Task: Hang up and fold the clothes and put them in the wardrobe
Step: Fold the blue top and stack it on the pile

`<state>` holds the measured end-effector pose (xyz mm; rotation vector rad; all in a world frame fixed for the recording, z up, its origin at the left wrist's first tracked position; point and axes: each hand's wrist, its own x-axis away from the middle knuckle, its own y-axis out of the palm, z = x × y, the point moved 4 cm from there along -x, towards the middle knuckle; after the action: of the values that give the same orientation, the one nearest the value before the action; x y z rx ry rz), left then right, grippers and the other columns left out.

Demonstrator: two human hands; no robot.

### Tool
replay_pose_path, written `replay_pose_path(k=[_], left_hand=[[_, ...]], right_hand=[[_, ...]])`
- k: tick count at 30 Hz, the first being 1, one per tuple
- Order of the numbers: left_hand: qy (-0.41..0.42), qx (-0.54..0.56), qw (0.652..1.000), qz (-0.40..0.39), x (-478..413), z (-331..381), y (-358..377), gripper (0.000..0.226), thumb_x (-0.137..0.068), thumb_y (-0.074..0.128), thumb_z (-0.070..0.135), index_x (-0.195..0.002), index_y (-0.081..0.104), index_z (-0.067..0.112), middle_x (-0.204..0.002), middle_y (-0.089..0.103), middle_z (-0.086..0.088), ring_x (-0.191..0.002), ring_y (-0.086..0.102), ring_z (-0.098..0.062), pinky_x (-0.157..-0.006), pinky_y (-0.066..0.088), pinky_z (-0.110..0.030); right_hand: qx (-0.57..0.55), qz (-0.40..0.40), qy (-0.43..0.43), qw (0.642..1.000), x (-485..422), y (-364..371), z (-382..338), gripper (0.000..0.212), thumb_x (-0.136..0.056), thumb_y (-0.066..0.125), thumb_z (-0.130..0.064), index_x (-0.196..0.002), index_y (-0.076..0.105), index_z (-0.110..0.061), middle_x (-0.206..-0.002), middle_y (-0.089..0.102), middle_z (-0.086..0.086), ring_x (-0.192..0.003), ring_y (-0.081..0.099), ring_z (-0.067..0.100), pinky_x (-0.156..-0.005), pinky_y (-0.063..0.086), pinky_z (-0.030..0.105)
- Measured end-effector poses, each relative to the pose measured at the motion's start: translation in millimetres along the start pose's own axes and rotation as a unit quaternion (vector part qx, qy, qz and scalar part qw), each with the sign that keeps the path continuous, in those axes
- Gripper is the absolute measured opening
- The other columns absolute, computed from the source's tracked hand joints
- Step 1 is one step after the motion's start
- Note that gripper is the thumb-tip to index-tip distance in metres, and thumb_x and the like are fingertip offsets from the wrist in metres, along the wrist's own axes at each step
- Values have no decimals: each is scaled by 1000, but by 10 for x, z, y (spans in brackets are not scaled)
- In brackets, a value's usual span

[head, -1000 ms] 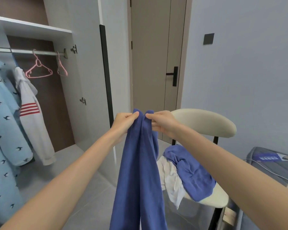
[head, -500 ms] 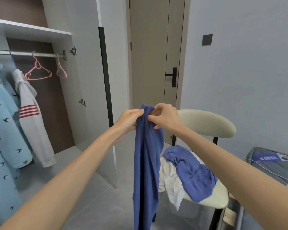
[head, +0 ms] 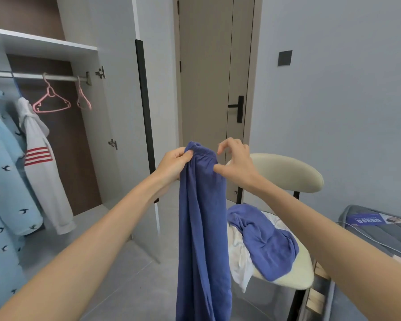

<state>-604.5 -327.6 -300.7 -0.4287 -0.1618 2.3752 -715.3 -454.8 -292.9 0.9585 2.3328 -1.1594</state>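
Note:
A long blue garment (head: 202, 228) hangs straight down in front of me, gathered at its elastic top edge. My left hand (head: 174, 164) grips that top edge from the left. My right hand (head: 235, 163) is just right of it, fingers lifted and loosely curled off the cloth, the thumb against the fabric. Another blue garment (head: 269, 242) and a white one (head: 240, 262) lie heaped on the seat of a cream chair (head: 287, 172). The open wardrobe at left has a rail (head: 33, 76) with two empty pink hangers (head: 51, 105).
A light blue patterned garment (head: 2, 181) and a white jacket with red stripes (head: 39, 172) hang on the rail. The wardrobe door (head: 125, 112) stands open beside a closed room door (head: 206, 77). A grey mattress (head: 380, 232) is at the right.
The two top ends of the blue garment were brought together and raised; my left hand now holds both, and my right hand's fingers have lifted off the cloth.

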Motion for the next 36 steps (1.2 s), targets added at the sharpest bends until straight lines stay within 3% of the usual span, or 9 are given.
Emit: replay_pose_path(k=[5,9,14,20,22,24,29,33,36], left_hand=[[13,33,999,-17,2,95,21,28,-103,39,30,-121,59,24,-122,64,1,-115,59,-15,-97,47,-37],[34,28,999,-14,-11,167,12,32,-103,38,29,-129,55,21,-125,62,3,-116,57,-10,-99,47,-31],[40,51,998,-20,-20,230,-35,26,-104,37,29,-119,58,28,-114,66,10,-104,62,1,-79,49,-17],[59,43,997,-14,-13,286,-101,28,-105,35,23,-104,58,39,-98,68,24,-90,62,13,-68,48,-7],[67,52,996,0,-51,278,-136,31,-104,34,17,-106,57,37,-101,67,20,-95,62,9,-77,49,-10],[69,58,996,22,-82,254,-189,32,-104,34,16,-107,56,39,-106,65,17,-100,60,6,-82,48,-14],[65,16,995,75,-103,138,-319,31,-103,34,15,-113,58,32,-109,63,14,-102,58,1,-76,46,-11],[41,-40,989,136,-108,3,-458,27,-103,32,16,-112,57,24,-117,59,5,-105,51,-8,-81,42,-17],[5,-113,981,154,-111,-75,-531,31,-103,31,18,-111,59,7,-122,59,-13,-121,46,-29,-103,40,-41]], right_hand=[[-80,-102,-48,990,17,-72,-112,46,-75,61,4,-113,54,-20,-118,57,-13,-121,47,5,-106,35,30],[-103,-81,-64,989,-5,-123,-159,32,-75,66,1,-99,58,-19,-105,60,-18,-105,57,1,-92,46,23],[-63,-106,-88,989,2,-69,-201,36,-75,72,-7,-106,56,-20,-106,60,-17,-104,56,2,-85,47,17],[-11,-104,-117,988,76,-19,-251,28,-78,72,-17,-100,59,-28,-91,58,-9,-67,50,-1,-65,40,12],[65,-120,-125,983,88,20,-290,13,-81,71,-28,-82,58,-25,-83,53,-2,-73,49,8,-69,42,26],[171,-156,-112,966,97,69,-297,26,-83,66,-42,-73,52,-23,-77,44,-3,-75,49,20,-68,42,37],[389,-123,-162,899,76,-2,-373,32,-85,57,-57,-88,53,-24,-85,42,-4,-81,47,21,-74,31,36],[403,-53,-190,894,2,-101,-505,33,-84,59,-48,-107,54,-24,-89,39,-4,-91,50,25,-73,28,34],[372,-70,-166,910,-45,-125,-513,32,-85,61,-45,-109,55,-24,-93,41,-5,-97,49,25,-73,31,34]])
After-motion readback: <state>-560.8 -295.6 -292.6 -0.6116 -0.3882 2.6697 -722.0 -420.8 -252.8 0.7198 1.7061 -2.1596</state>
